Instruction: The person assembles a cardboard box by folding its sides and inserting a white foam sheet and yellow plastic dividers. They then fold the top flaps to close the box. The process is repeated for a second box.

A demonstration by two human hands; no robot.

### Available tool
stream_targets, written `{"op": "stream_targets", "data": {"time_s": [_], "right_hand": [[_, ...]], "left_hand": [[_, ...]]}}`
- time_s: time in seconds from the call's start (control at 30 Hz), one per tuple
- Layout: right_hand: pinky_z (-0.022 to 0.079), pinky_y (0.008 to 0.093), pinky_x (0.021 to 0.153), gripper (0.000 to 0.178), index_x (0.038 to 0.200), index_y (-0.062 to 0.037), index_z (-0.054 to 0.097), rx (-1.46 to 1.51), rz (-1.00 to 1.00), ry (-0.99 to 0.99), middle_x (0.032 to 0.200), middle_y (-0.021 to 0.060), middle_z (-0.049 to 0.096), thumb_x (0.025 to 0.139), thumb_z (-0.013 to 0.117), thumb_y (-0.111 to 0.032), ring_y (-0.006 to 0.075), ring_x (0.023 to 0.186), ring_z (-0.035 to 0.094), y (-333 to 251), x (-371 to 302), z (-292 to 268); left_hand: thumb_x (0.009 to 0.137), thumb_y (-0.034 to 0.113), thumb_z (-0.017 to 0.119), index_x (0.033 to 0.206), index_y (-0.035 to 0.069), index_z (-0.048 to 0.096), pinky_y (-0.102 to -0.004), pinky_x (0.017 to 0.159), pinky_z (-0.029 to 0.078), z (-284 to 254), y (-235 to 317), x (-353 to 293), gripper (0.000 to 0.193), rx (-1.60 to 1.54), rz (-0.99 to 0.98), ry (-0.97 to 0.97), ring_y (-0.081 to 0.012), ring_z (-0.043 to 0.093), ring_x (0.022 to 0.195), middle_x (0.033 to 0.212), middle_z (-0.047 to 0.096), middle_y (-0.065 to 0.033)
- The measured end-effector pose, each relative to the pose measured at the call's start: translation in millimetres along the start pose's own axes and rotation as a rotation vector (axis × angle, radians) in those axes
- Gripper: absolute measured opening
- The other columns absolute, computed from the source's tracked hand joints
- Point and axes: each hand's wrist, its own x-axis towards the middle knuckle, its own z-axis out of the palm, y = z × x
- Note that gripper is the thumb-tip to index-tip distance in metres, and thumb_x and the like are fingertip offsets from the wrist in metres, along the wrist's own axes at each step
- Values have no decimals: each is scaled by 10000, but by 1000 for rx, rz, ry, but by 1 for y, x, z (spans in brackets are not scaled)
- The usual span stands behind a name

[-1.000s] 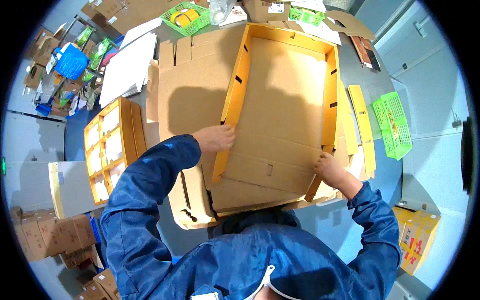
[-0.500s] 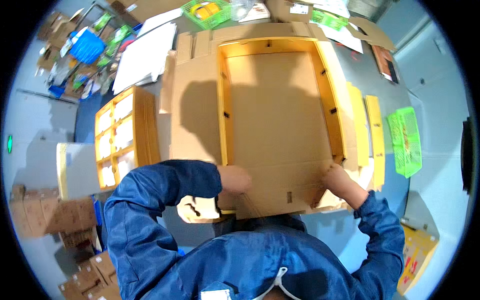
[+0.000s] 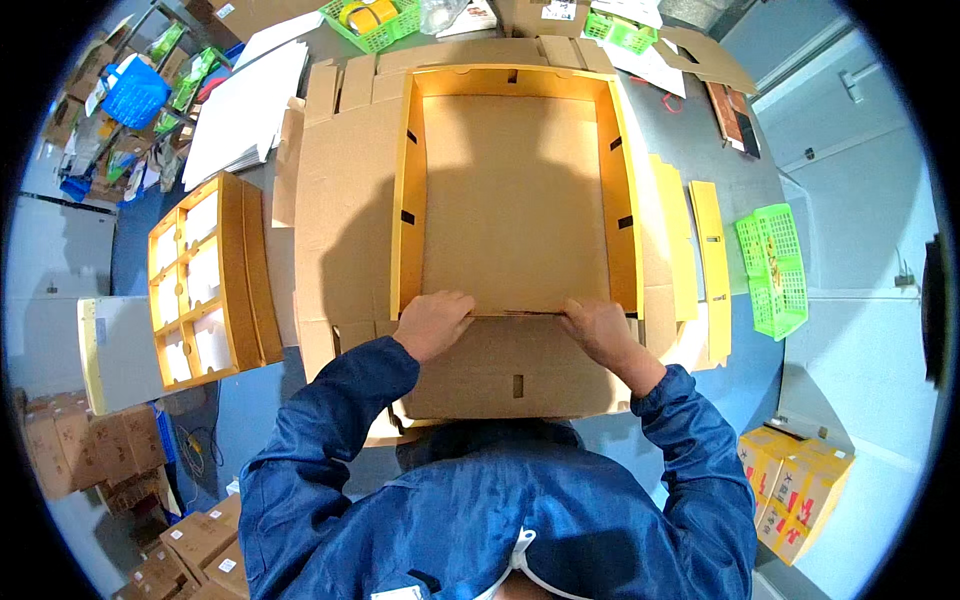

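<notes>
In front of me lies a large rectangular cardboard tray with yellow walls [image 3: 407, 180] and a plain brown floor [image 3: 515, 220]. My left hand [image 3: 435, 325] is closed over the near edge by its left corner, fingers folded forward over it. Near the right corner, my right hand [image 3: 603, 333] grips the same edge, thumb side inward. Between the hands that near edge [image 3: 520, 314] shows as a thin dark line. Black slots mark the side walls. Under the tray is a flat brown cardboard sheet [image 3: 345, 180], which reaches toward my body.
On the left stands a yellow divided box [image 3: 240, 270] with white-lined compartments, near stacked white sheets [image 3: 250, 115]. Yellow strips [image 3: 711, 270] and a green basket [image 3: 773, 270] are on the right. Another green basket [image 3: 375, 25] holds yellow tape at the back. Cartons [image 3: 800, 490] stand lower right.
Both hands have moved forward and now grip the tray's near edge. That edge stands out as a line between them. The view has shifted, so everything sits further left.
</notes>
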Motion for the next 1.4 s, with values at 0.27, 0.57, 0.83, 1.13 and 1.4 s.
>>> {"op": "stream_targets", "data": {"time_s": [0.27, 0.57, 0.83, 1.13, 1.4], "right_hand": [[509, 437, 696, 199, 1002, -54, 605, 284, -58, -25, 882, 167, 641, 916, 552, -226, 375, 806, 613, -5, -1, -39], [509, 427, 668, 103, 927, -46, 541, -96, -169, -107, 839, 139, 612, 847, 541, -111, 330, 813, 626, -5, 5, -15], [513, 401, 630, 126, 949, -68, 537, -214, -139, -174, 848, 107, 616, 825, 526, -85, 290, 816, 641, 2, 0, 2], [508, 403, 620, 148, 924, -56, 524, -151, -155, -59, 842, 123, 613, 780, 553, -66, 310, 785, 638, 8, 5, 7], [432, 433, 942, 326, 1083, -15, 554, -301, -140, 101, 1188, 206, 546, 765, 563, -86, 328, 1140, 525, -18, 1, -6]], "left_hand": [[835, 255, 637, 842, 51, 576, -412, 670, 514, 6, -5, 8, 213, 82, 32, -24, -306, 623, 822, 845, 618, -120], [835, 240, 639, 881, 73, 616, -412, 685, 513, 5, -12, -3, 175, 94, 170, -119, -306, 630, 824, 845, 639, -110], [899, 293, 562, 951, 68, 621, -418, 685, 508, -2, 7, 15, 238, -92, 10, 14, -325, 626, 837, 909, 649, -124], [881, 238, 571, 915, 81, 570, -360, 673, 513, 10, 35, 21, 160, 68, 378, 81, -264, 631, 806, 896, 616, -88], [951, 360, 463, 1067, 67, 543, -439, 722, 518, 11, 37, 42, 325, 14, 117, -106, -329, 624, 874, 960, 617, -158]]}}
